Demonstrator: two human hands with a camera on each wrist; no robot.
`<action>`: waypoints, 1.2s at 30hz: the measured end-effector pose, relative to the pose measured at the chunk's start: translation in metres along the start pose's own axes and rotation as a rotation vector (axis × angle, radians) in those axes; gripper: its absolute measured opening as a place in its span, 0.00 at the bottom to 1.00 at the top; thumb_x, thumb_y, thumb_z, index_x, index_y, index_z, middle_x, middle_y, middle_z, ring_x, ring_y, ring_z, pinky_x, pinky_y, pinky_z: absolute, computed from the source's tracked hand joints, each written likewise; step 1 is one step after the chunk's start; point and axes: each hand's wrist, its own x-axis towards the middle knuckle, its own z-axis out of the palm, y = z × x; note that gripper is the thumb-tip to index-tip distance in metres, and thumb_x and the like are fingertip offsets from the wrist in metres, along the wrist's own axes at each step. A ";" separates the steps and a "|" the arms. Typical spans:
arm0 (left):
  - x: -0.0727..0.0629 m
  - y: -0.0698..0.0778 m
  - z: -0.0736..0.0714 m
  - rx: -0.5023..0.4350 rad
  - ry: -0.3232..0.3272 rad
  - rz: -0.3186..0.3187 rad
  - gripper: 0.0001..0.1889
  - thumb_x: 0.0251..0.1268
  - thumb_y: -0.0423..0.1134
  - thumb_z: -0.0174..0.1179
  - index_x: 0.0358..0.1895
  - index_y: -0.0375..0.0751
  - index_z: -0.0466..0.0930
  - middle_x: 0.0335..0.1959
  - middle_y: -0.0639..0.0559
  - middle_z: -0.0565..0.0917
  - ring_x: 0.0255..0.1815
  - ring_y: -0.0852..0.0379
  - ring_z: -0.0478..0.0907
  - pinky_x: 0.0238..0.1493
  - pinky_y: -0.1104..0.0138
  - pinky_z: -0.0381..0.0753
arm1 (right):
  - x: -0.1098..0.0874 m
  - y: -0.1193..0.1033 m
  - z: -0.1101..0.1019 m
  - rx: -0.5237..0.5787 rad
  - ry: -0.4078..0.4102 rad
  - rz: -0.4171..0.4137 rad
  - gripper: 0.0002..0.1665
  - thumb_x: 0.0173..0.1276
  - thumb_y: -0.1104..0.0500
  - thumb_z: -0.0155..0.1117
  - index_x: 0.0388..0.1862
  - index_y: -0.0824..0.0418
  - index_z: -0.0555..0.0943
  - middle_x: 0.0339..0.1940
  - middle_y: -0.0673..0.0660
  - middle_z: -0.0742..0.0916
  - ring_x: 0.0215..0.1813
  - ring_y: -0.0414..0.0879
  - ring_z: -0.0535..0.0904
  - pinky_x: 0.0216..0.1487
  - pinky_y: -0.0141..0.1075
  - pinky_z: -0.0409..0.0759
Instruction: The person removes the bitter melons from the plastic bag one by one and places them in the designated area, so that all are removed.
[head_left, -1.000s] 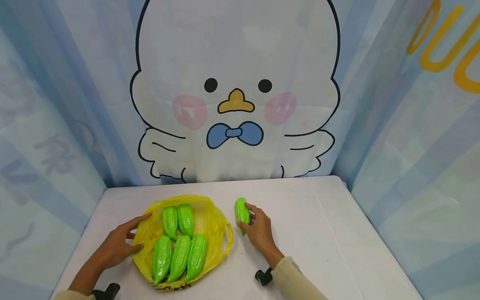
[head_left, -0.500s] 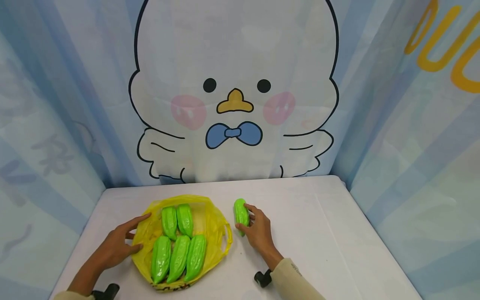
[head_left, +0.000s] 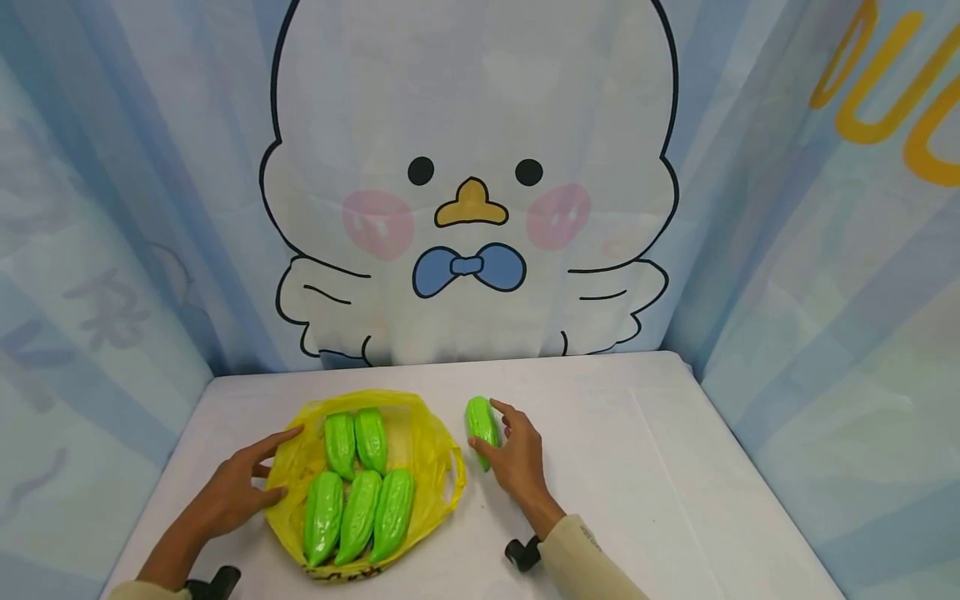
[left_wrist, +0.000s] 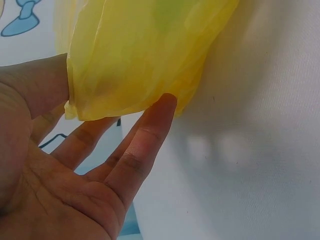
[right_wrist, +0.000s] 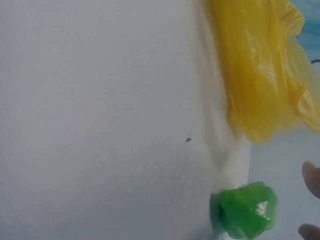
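Head view: at the left, the left hand (head_left: 232, 492) rests against the near-left side of the bag (head_left: 430, 450), its thumb and fingers spread apart and touching the thin yellow film rather than clamped on it. The bag looks very light and limp, so it would likely crumple or slide if pushed; its rim seems the best place to steady it, with a loose touch, as thin film could stretch or tear. Inside lie five gourds (head_left: 358, 517), two in a back row and three in front, close together; their weight probably helps keep the bag in place. At the bag's right edge a loop (head_left: 460, 467) stands out, floppy and easy to snag. Just beyond it, outside the bag, the sixth gourd (head_left: 481, 419) lies on the worktop (head_left: 615, 483). Its glossy, ridged skin suggests a stiff, light piece, perhaps slightly slippery; a thumb-and-finger grip across its middle should suit it, better than one at the tapering end. The right hand (head_left: 521, 458) is around its right side, thumb and fingers apart, not closed on it; whether they touch it, I cannot tell.
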 end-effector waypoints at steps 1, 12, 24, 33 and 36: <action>0.000 0.000 0.000 -0.002 0.001 0.000 0.48 0.63 0.31 0.73 0.85 0.44 0.59 0.81 0.26 0.62 0.57 0.35 0.83 0.53 0.44 0.88 | 0.000 -0.002 0.000 0.006 0.014 -0.021 0.43 0.61 0.57 0.84 0.75 0.52 0.77 0.72 0.59 0.82 0.72 0.58 0.80 0.72 0.48 0.82; 0.000 0.000 -0.001 -0.009 0.007 0.007 0.48 0.62 0.31 0.74 0.85 0.44 0.59 0.81 0.25 0.62 0.56 0.37 0.83 0.53 0.44 0.88 | -0.002 -0.048 0.002 0.185 -0.013 -0.123 0.43 0.63 0.56 0.83 0.76 0.46 0.77 0.75 0.53 0.80 0.75 0.53 0.78 0.75 0.45 0.78; 0.000 -0.001 0.000 -0.016 0.004 0.019 0.49 0.61 0.30 0.74 0.85 0.44 0.59 0.80 0.24 0.62 0.57 0.34 0.83 0.54 0.42 0.88 | -0.010 -0.078 0.033 0.220 -0.121 -0.183 0.43 0.63 0.53 0.83 0.77 0.45 0.76 0.74 0.51 0.80 0.72 0.52 0.80 0.74 0.45 0.80; 0.000 -0.001 0.001 -0.035 0.003 0.001 0.49 0.60 0.30 0.74 0.84 0.45 0.59 0.79 0.23 0.63 0.58 0.34 0.83 0.51 0.46 0.90 | -0.016 -0.089 0.049 0.233 -0.139 -0.223 0.41 0.63 0.54 0.83 0.75 0.46 0.77 0.72 0.52 0.82 0.70 0.52 0.82 0.73 0.45 0.81; -0.001 -0.002 0.001 -0.043 0.003 0.004 0.49 0.60 0.29 0.74 0.84 0.45 0.60 0.79 0.23 0.63 0.58 0.34 0.83 0.49 0.48 0.90 | -0.018 -0.091 0.053 0.220 -0.133 -0.255 0.41 0.63 0.54 0.83 0.75 0.48 0.78 0.71 0.51 0.83 0.68 0.51 0.82 0.72 0.44 0.82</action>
